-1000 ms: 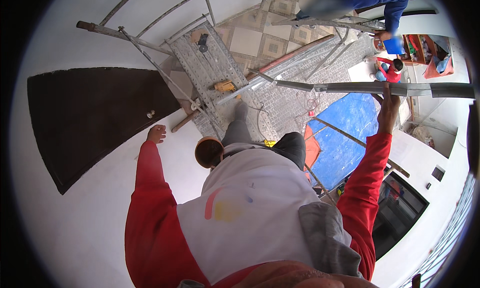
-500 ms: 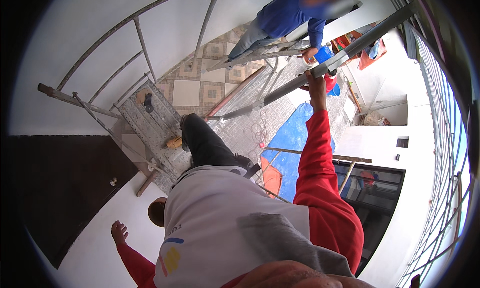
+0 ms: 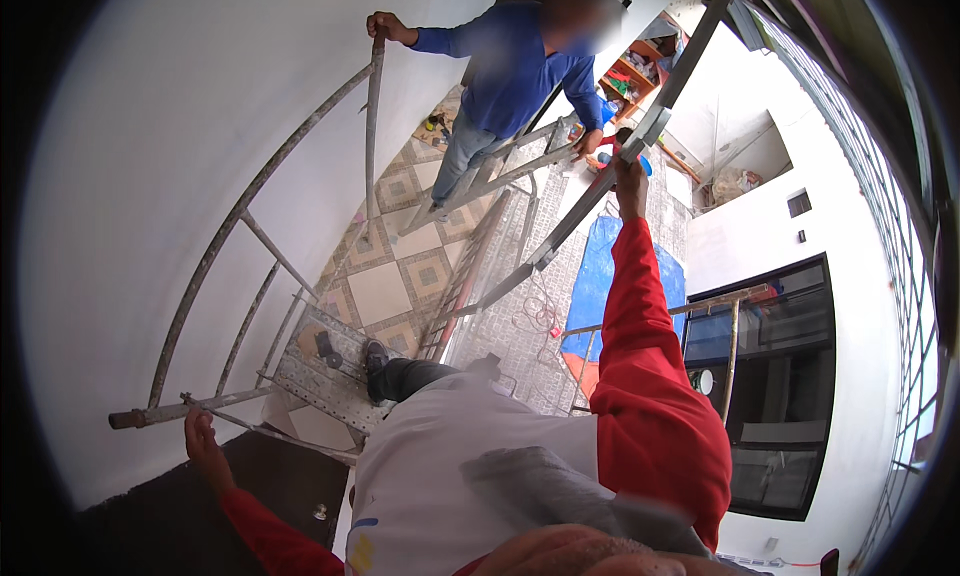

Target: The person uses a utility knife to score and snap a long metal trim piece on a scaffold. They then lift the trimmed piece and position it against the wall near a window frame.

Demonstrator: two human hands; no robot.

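My right hand (image 3: 631,188), at the end of a raised red sleeve, is closed around a long grey metal beam (image 3: 585,208). The beam slants from the upper right down toward the middle, with a bracket-like piece (image 3: 645,131) just beyond my fingers. My left hand (image 3: 203,446) is open at the lower left, fingers stretched toward the scaffold frame (image 3: 160,414); whether they touch its pipe I cannot tell. Facing me, a co-worker in a blue top (image 3: 520,66) has one hand on the curved scaffold pipe and the other by a ladder (image 3: 500,181).
My foot is on a metal scaffold platform (image 3: 315,371) beside a dark tool (image 3: 327,350). Far below lie patterned floor tiles (image 3: 380,281) and a blue tarp (image 3: 600,286). A dark-framed window (image 3: 770,376) is on the right; barred grating (image 3: 860,146) runs along the upper right.
My view has turned. My left hand has come up close to the scaffold pipe. The co-worker's hand now shows on the curved pipe's top. My right hand keeps hold of the beam.
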